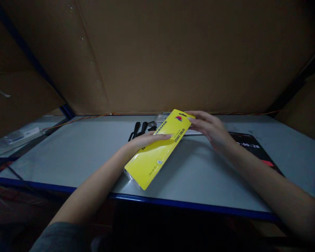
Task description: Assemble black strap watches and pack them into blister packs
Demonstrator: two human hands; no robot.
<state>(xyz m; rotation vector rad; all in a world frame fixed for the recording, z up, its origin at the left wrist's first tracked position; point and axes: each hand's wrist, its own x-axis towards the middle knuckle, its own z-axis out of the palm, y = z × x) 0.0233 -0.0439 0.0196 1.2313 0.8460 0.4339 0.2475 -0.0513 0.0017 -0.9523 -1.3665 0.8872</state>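
Note:
A yellow spokeshave package [157,154], a printed card with a clear plastic shell under it, is tilted above the table's front middle. My left hand [147,140] grips it along its left side, thumb lying across the printed face. At the far upper corner, near the hang hole, my right hand [207,124] holds the card's edge with its fingers. Behind the package lie black-handled tools [138,130], partly covered by my left hand and the card. A pale flat item [194,132] shows under my right hand; its kind is unclear.
On the right, under my right forearm, lies a dark tablet-like screen [252,145] showing a timer. The grey tabletop [73,150] has a blue front edge. Red and yellow wires [94,116] run along the back by the cardboard wall [173,56]. White boxes [18,138] sit at far left.

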